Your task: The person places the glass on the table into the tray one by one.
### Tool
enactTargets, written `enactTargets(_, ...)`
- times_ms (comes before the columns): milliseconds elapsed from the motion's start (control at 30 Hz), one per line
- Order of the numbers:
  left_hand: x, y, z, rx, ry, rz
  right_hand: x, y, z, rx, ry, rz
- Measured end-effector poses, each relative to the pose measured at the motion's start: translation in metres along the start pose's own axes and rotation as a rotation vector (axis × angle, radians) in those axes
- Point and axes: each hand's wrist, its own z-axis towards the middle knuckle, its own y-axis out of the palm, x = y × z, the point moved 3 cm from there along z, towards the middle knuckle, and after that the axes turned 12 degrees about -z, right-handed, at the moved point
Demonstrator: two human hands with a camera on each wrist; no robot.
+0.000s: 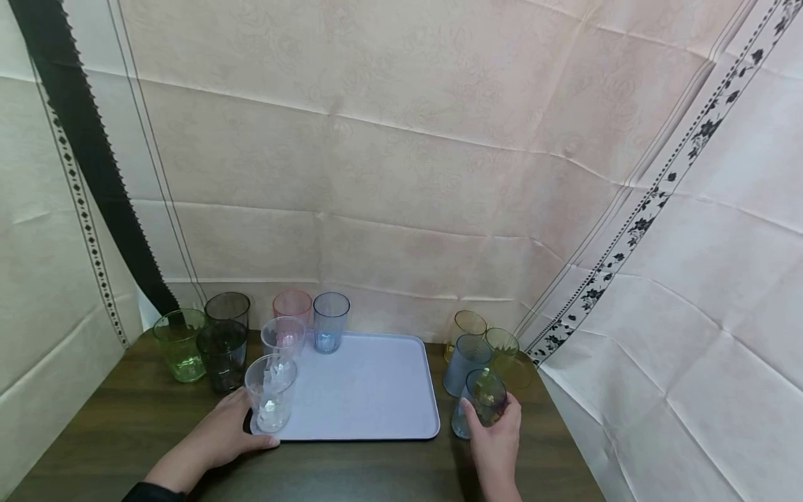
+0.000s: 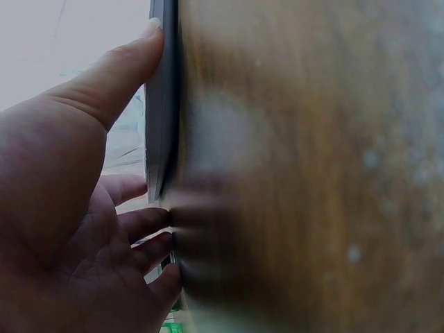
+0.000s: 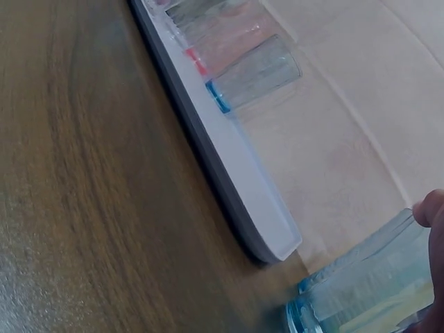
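My left hand (image 1: 219, 432) rests at the front left corner of a white tray (image 1: 370, 390), its thumb along the tray's edge; in the left wrist view the fingers of this hand (image 2: 104, 208) are spread around the corner. Two clear glasses (image 1: 271, 404), a pink glass (image 1: 292, 307) and a blue glass (image 1: 330, 328) stand on the tray's left part. Right of the tray, my right hand (image 1: 497, 446) has its thumb and fingers round a bluish glass (image 1: 461, 422). In the right wrist view this glass (image 3: 374, 277) is close to the tray's corner.
At the left on the wooden table (image 1: 351, 474) stand a green glass (image 1: 185, 355) and two dark glasses (image 1: 226, 366). Behind the right hand are a yellow glass (image 1: 467, 324), another blue glass (image 1: 464, 366) and a yellow-green glass (image 1: 503, 345). A patterned cloth (image 1: 376, 174) hangs behind.
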Motion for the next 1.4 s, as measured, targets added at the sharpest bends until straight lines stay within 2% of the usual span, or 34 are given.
enactTargets(167, 0.000, 0.000, 0.000, 0.004, 0.004, 0.003, -0.004, -0.001, -0.001, -0.012, -0.009, 0.004)
enactTargets(400, -0.001, 0.000, 0.000, 0.006, 0.003, 0.009, -0.013, 0.000, -0.005, 0.010, -0.080, 0.019)
enactTargets(667, -0.002, 0.001, -0.002, 0.013, 0.023, 0.010, -0.030, 0.015, -0.005, -0.080, -0.110, 0.075)
enactTargets(900, -0.003, 0.001, -0.001, 0.013, 0.024, 0.015, -0.057, 0.042, -0.005, -0.120, -0.196, 0.066)
enactTargets(1200, -0.007, 0.004, 0.000, 0.008, 0.005, 0.013, -0.092, 0.088, -0.013, -0.273, -0.186, 0.150)
enactTargets(1400, -0.002, 0.002, 0.000, 0.006, 0.004, 0.003, -0.119, 0.112, -0.022, -0.368, -0.194, 0.194)
